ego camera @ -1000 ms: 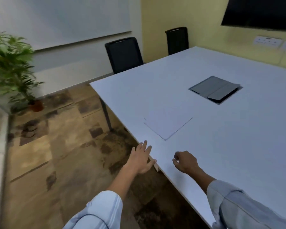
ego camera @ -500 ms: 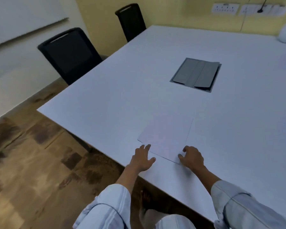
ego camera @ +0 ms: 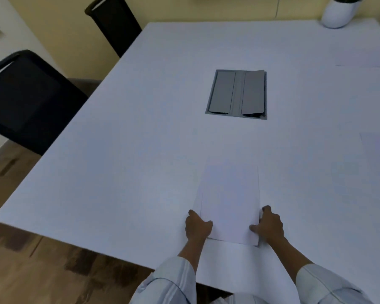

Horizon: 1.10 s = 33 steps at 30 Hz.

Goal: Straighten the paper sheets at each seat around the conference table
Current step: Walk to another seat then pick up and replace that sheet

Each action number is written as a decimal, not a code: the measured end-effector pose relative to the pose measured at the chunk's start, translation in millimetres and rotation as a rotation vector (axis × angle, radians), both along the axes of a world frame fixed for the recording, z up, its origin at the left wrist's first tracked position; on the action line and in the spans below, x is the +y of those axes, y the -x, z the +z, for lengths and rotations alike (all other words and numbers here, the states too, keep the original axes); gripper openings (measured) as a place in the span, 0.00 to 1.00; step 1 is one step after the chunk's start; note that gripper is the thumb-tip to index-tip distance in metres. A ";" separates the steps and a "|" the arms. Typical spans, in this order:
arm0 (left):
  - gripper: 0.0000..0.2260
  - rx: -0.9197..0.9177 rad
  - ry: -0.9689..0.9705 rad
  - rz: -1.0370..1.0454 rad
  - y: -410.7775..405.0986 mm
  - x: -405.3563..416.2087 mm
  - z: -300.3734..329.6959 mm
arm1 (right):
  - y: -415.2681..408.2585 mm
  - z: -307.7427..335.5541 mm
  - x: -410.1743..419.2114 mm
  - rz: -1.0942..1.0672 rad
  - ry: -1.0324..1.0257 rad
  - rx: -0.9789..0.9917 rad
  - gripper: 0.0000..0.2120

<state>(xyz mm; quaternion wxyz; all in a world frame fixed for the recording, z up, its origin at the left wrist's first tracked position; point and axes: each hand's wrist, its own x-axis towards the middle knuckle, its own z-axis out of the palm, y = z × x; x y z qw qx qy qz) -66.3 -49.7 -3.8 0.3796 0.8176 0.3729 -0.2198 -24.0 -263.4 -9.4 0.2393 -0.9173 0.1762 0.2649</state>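
Yellow walls and a wood-patterned floor frame a broad white counter [ego camera: 140,139], with two black chairs, one at its left edge [ego camera: 24,102] and another at its far left corner [ego camera: 114,25]. Set into the counter's middle is a grey cable hatch [ego camera: 237,94], and a white pot [ego camera: 338,13] stands at the far right corner. Close to the near edge lie the paper sheets [ego camera: 228,205], their long axis running away from the person toward the hatch, short edges nearest and farthest. A lower sheet peeks out along the left side, so the stack is not quite flush. The left hand [ego camera: 198,227] curls against the stack's left edge, thumb lying on top. The right hand [ego camera: 269,226] grips the right edge, fingers bent around it. More paper [ego camera: 377,150] lies at the counter's right, well apart.
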 end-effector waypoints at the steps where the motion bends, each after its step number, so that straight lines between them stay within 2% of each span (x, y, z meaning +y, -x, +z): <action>1: 0.24 0.000 0.010 0.002 -4.5 4.7 -1.5 | 0.4 1.3 1.2 -0.021 0.002 -0.001 0.31; 3: 0.11 -0.029 0.038 -0.015 -11.7 14.5 -2.8 | 2.3 4.4 3.4 -0.057 -0.003 -0.017 0.24; 5: 0.03 -0.066 0.087 -0.028 -18.1 23.2 -0.7 | 2.3 9.1 5.3 -0.084 -0.020 -0.016 0.18; 12: 0.05 -0.215 0.216 -0.016 -36.9 74.5 25.5 | -26.9 45.2 21.1 -0.108 -0.142 -0.036 0.11; 18: 0.05 -0.406 0.344 0.139 -21.8 156.4 58.5 | -48.5 77.5 79.4 -0.084 -0.361 -0.103 0.11; 21: 0.05 -0.481 0.418 0.168 -5.5 206.3 74.3 | -51.4 93.0 133.6 -0.057 -0.514 -0.088 0.17; 23: 0.04 -0.522 0.443 0.170 8.7 246.3 83.2 | -49.5 104.1 179.7 -0.029 -0.597 -0.146 0.20; 27: 0.03 -0.588 0.455 0.212 41.9 351.9 96.6 | -34.8 127.3 290.6 0.063 -0.673 -0.302 0.18; 33: 0.05 -0.728 0.376 0.310 102.8 534.0 149.9 | 1.1 180.2 483.7 0.172 -0.840 -0.395 0.18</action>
